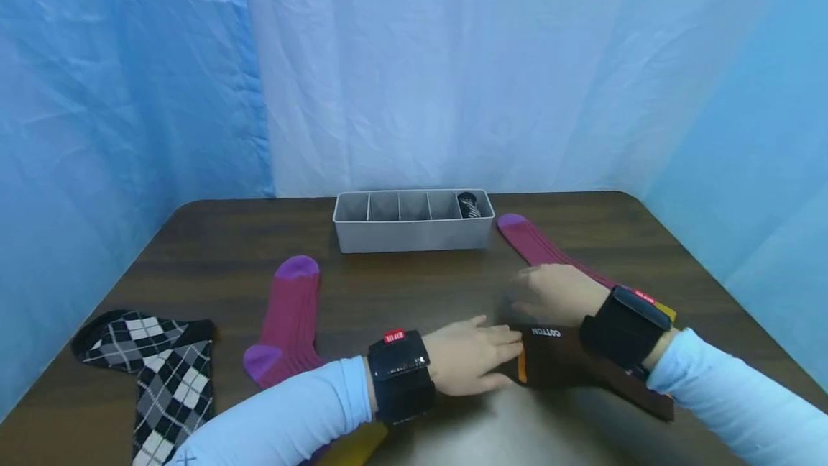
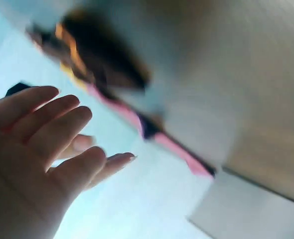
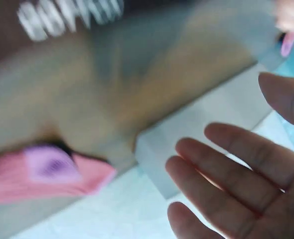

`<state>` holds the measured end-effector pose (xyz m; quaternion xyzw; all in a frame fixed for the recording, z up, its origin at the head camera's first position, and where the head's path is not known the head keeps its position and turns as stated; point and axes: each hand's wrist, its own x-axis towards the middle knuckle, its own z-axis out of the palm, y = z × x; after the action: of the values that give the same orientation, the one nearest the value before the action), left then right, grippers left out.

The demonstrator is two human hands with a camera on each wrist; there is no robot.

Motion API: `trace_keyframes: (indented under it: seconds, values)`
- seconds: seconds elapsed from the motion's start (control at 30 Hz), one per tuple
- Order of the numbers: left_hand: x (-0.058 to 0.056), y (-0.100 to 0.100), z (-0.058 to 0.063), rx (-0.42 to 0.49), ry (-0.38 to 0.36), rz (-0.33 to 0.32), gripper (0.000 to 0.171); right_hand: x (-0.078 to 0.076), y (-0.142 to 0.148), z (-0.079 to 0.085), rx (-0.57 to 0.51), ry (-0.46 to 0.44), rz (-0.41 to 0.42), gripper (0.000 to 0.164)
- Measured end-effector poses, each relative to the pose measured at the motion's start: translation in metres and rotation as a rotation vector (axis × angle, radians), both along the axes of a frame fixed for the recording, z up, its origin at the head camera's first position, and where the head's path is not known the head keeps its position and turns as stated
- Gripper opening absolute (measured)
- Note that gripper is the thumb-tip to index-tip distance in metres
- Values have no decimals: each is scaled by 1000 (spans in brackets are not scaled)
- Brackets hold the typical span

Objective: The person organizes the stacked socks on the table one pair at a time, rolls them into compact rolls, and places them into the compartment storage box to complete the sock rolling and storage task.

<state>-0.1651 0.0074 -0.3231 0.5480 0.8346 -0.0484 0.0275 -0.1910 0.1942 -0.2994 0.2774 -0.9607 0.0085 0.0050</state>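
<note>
While both hands (image 1: 475, 355) (image 1: 560, 295) are loosely spread, the brown sock (image 1: 561, 362) lies by the left's fingertips (image 1: 513, 339), near the right.

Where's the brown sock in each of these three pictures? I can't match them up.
Head: brown sock, right of centre in the lower half.
Left wrist: brown sock, upper left, blurred.
Right wrist: brown sock, top left corner, cut off, its white lettering blurred.
Shared landmark: grey box, central in head, lower right in left wrist, right of centre in right wrist.
</note>
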Motion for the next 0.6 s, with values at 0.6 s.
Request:
trace_keyframes:
  seconds: [0.6]
  values:
    - [-53,-66,-14,-16,-103,313,44,16,-1,-28,-21,-250,306,37]
